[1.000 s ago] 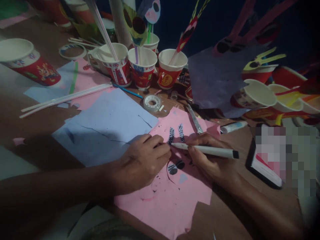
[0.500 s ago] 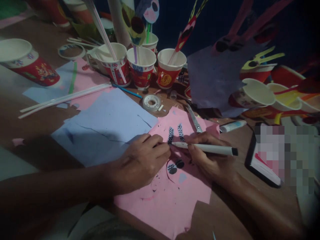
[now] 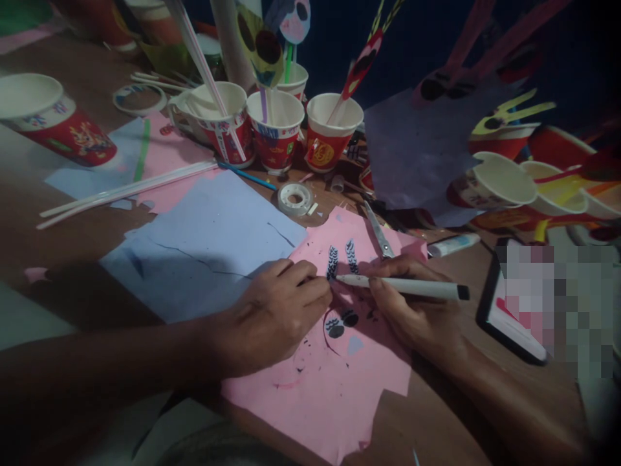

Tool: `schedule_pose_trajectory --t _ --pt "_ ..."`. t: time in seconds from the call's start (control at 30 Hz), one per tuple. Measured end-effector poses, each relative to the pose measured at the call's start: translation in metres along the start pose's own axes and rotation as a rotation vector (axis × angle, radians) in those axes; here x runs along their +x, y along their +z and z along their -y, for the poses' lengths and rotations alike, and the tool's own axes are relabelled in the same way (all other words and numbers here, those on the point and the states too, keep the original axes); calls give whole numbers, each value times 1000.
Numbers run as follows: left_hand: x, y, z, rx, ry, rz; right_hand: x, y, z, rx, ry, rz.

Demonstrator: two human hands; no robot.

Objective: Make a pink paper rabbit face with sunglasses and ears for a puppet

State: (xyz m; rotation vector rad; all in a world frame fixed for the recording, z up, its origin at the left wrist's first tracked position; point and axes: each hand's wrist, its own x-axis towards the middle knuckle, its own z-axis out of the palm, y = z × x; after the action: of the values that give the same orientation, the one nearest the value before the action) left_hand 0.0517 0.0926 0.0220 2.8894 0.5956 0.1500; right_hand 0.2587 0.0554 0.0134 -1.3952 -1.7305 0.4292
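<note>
A pink paper face cut-out with black eyes and a bluish patch lies on a pink sheet. Above the face stand two black-patterned strips. Curled fingers of my left hand press down beside the strips and appear to pinch the cut-out's edge; the fingertips are partly hidden. My right hand grips a white marker with a black end. Its tip points left, close to the base of the left strip. Scissors lie just beyond my right hand.
A blue sheet lies to the left, with straws behind it. A tape roll and paper cups stand farther back. At right are a glue tube and a phone-like dark-edged object.
The marker and my right hand have shifted slightly right, drawing the tip away from the left strip. My left hand stays nearly in place.
</note>
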Motion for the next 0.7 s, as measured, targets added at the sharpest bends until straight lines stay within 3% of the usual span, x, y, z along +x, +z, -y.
schedule_pose_trajectory --t 0.37,0.7 --pt "0 0 -1 -11 -1 -13 1 -2 5 6 42 67" --pt "-1 -1 -1 -8 1 19 -2 0 0 47 49 -8"
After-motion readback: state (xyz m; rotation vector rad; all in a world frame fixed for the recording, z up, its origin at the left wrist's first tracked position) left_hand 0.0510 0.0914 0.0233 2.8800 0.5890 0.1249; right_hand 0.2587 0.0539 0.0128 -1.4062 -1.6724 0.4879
